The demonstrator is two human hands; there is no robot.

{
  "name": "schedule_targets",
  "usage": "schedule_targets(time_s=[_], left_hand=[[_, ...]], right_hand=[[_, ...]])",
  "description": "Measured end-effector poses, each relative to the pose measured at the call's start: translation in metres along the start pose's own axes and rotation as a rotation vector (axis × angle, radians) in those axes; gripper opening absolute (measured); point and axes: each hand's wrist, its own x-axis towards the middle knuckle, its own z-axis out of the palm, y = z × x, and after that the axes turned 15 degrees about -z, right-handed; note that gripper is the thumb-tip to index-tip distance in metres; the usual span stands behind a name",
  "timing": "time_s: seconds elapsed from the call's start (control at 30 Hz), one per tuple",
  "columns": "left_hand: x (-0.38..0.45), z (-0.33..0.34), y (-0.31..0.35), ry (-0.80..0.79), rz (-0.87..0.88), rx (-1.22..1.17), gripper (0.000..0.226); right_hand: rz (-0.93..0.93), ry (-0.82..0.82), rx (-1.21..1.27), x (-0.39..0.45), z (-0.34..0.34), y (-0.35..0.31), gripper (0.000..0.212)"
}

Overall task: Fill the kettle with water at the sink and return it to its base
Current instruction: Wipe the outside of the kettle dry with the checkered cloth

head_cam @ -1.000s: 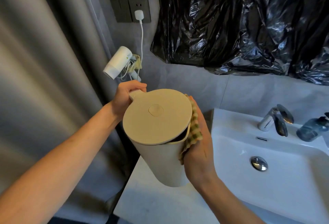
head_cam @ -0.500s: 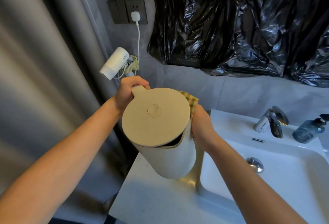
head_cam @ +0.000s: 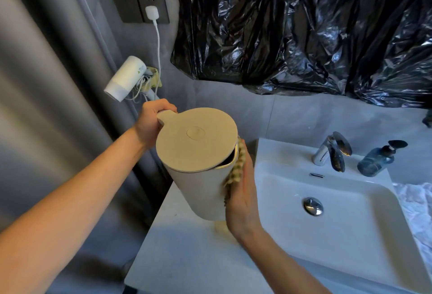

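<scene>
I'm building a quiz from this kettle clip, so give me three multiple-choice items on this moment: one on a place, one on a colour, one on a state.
1. Where is the kettle?
A. in the sink basin
B. held above the counter, left of the sink
C. on its base

2. What colour is the kettle's lid?
A. beige
B. red
C. black

3. What is the right hand doing?
A. turning the faucet
B. hanging idle
C. pressing a checked cloth against the kettle's side

Answers:
1 B: the left hand grips its handle beside the sink.
2 A: the lid is plainly beige.
3 C: the cloth sits between palm and kettle; the faucet is untouched.
</scene>
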Motion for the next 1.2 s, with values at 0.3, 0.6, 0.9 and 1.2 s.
schedule_targets(time_s=[0.3,0.6,0.9,1.2], left_hand=[[0.009,0.028,0.0,0.255,0.093,-0.01,0.041],[0.022,0.057,-0.016,0.602,0.167,-0.013,0.036],[0.01,0.07,-0.054,0.625,0.151,-0.001,0.02],[-0.023,0.028,-0.11,0.757,0.117,-0.121,0.024]], right_hand=[[0.454,0.015,0.045,0.083,-0.037,0.003,0.043],[0.374,0.244,0.049,-0.024,-0.008,0.039,0.063],[0.362,0.289,0.013,-0.036,0.002,0.064,0.054],[0.512,0.136,0.009,-0.073,0.015,0.08,0.052]])
